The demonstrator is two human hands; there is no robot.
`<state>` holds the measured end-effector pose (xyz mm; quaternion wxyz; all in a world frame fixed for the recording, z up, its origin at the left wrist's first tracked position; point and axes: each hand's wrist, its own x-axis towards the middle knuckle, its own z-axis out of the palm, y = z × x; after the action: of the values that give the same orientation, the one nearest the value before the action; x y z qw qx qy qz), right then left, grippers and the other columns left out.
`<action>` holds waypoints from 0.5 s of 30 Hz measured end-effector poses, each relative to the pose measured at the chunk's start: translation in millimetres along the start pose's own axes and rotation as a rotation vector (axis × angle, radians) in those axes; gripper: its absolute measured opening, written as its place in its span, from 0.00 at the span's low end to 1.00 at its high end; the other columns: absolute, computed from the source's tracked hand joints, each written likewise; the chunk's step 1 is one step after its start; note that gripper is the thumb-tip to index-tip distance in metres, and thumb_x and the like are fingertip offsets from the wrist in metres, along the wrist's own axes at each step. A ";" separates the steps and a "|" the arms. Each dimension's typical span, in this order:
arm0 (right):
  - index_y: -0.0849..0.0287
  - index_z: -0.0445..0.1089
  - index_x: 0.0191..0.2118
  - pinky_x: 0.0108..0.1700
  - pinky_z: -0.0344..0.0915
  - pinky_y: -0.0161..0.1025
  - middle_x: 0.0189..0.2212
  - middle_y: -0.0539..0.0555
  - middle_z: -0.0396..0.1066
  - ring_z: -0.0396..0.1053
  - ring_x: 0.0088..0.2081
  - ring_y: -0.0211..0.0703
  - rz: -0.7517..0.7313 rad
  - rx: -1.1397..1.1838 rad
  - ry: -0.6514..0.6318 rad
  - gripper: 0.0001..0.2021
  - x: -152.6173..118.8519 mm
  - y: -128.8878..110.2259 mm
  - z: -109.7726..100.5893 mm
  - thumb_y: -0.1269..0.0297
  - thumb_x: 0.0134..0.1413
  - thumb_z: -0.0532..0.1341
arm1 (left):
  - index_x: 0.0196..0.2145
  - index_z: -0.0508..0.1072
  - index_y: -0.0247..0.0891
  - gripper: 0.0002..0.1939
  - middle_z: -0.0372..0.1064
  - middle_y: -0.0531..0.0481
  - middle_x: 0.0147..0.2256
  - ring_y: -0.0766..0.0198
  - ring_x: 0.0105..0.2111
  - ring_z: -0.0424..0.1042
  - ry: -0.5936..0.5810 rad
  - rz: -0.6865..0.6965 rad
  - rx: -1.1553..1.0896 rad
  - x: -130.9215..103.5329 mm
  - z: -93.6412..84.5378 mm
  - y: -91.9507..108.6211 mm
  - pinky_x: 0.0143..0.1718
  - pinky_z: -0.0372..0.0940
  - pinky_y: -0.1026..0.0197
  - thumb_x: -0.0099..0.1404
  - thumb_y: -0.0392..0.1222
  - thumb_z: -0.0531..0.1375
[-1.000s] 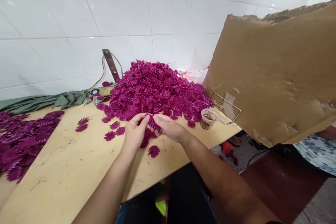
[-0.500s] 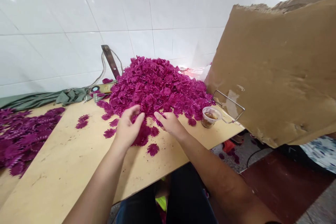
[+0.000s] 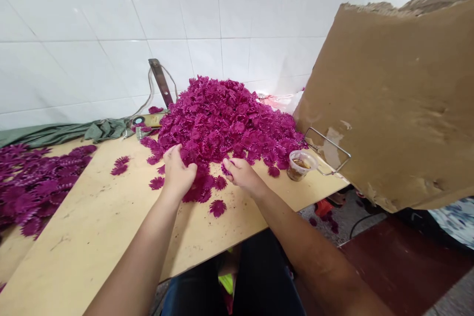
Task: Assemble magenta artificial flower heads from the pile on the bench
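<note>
Flower bit (image 3: 224, 170) pinched in my right hand (image 3: 241, 175), just in front of the big magenta pile (image 3: 225, 118). Left hand's (image 3: 177, 174) loosely spread, can't really tell if it's touching any.

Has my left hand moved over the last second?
Yes, leftward: your left hand is now farther from the plastic cup.

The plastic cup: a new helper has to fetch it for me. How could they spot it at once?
Find the large brown cardboard on the right of the view. By its lower left side, on the pale table, stands the plastic cup. It is see-through with something brown inside, unlike the magenta flowers heaped nearby.
</note>
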<state>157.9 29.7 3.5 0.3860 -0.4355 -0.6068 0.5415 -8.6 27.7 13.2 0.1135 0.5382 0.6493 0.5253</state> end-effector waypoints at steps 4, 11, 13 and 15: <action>0.57 0.48 0.18 0.20 0.43 0.32 0.13 0.42 0.45 0.45 0.16 0.29 -0.004 -0.064 0.075 0.20 6.5 3.9 0.0 0.50 0.50 0.54 | 0.35 0.73 0.38 0.13 0.71 0.46 0.38 0.57 0.38 0.69 -0.261 0.009 -0.074 -16.4 -1.2 17.1 0.45 0.62 0.54 0.51 0.41 0.56; 0.59 0.56 0.23 0.21 0.50 0.32 0.15 0.46 0.56 0.53 0.17 0.31 0.093 0.164 -0.158 0.19 -1.2 -5.0 4.5 0.50 0.56 0.46 | 0.24 0.72 0.38 0.05 0.71 0.51 0.26 0.62 0.28 0.69 -0.379 -0.031 -0.175 -28.1 15.9 32.2 0.36 0.63 0.60 0.49 0.42 0.59; 0.59 0.55 0.25 0.23 0.53 0.31 0.17 0.44 0.56 0.53 0.19 0.30 0.013 0.185 -0.178 0.12 -7.5 -5.7 5.6 0.57 0.55 0.51 | 0.22 0.69 0.38 0.05 0.68 0.52 0.23 0.65 0.25 0.67 -0.264 -0.112 -0.228 -20.5 16.0 27.2 0.32 0.62 0.62 0.50 0.41 0.57; 0.59 0.56 0.26 0.26 0.54 0.31 0.18 0.43 0.55 0.53 0.21 0.30 -0.069 0.148 -0.195 0.08 -12.4 -3.4 6.0 0.64 0.53 0.53 | 0.24 0.67 0.38 0.05 0.65 0.54 0.21 0.67 0.22 0.63 -0.080 -0.218 -0.267 -8.9 12.7 19.4 0.28 0.61 0.63 0.52 0.41 0.55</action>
<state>155.9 15.9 6.2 0.3748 -0.3300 -0.6146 0.6107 15.2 25.0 19.7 0.2660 0.4654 0.6231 0.5695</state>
